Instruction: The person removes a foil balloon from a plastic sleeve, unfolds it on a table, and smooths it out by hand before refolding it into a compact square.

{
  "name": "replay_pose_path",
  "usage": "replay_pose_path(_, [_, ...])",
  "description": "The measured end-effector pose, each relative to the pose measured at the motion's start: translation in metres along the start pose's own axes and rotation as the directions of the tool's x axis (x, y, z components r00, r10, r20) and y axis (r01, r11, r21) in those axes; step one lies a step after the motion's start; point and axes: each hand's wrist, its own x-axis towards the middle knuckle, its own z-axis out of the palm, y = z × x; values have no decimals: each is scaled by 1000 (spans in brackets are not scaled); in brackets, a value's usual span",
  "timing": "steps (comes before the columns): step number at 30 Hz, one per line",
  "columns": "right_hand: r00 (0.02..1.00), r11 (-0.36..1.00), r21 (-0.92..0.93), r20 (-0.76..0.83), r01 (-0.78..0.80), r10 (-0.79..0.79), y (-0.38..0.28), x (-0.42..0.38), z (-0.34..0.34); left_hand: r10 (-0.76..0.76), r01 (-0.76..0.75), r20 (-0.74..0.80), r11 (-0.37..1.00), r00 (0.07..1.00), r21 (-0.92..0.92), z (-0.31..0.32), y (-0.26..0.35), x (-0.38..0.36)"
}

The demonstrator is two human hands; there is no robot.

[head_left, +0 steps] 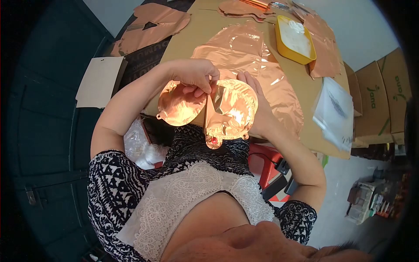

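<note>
A flat, shiny copper-coloured foil balloon (233, 107) hangs over the table edge in front of me, folded and creased, with small tabs along its rim. My left hand (196, 77) pinches it at the upper middle, thumb and fingers pressed together. Against its right edge lies my right hand (257, 102), fingers stretched out and partly behind the foil; its thumb is hidden. A small red spot shows on the lower tab. Beyond my hands, a larger flat foil balloon (279, 94) lies on the table.
More foil pieces lie at the back left (152, 22) and far right (323, 43) of the cardboard-covered table (192, 26). A yellow tray (301, 56) holds something white. Clear plastic bags (334, 109) lie at the right edge, near cardboard boxes (379, 96). A white box (98, 83) stands left.
</note>
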Motion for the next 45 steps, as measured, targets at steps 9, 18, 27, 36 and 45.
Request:
replay_pose_path(9, [1000,1000,13,26,-7,7,2,-1,1,-7,10,-29,997,1000,75,2,4,3])
replay_pose_path(18, [997,999,-35,77,-27,29,-3,3,-3,81,-9,-370,981,926,193,14,9,-10])
replay_pose_path(27, [998,999,-7,41,-37,37,-5,1,-4,405,22,-384,664,830,747,97,4,-78])
replay_pose_path(36, [1000,997,-78,30,-2,4,2,0,5,459,58,-513,701,725,710,158,-10,-44])
replay_pose_path(45, [999,1000,-11,34,-20,20,-7,3,-8,472,-122,-815,880,336,459,182,-34,-29])
